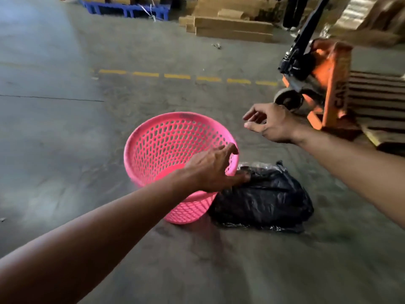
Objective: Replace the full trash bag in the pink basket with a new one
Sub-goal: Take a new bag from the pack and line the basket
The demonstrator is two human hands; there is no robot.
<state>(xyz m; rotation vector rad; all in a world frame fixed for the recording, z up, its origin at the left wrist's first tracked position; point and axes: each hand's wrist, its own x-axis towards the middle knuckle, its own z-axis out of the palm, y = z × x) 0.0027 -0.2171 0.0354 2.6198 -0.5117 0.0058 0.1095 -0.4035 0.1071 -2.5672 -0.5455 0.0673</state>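
Note:
A pink perforated basket [166,148] stands on the concrete floor, with no bag inside it. A full black trash bag [265,200] lies on the floor right beside it, touching its right side. My left hand [212,170] is spread over the basket's near right rim, fingers apart, the thumb down near the top of the bag; it grips nothing. My right hand [271,123] hovers in the air above and to the right of the basket, fingers loosely curled and apart, holding nothing.
An orange pallet jack [324,84] stands close at the right against a wooden pallet [377,102]. Flat cardboard stacks [232,27] and a blue pallet [127,7] lie at the back. A dashed yellow line [177,76] crosses the floor beyond the basket.

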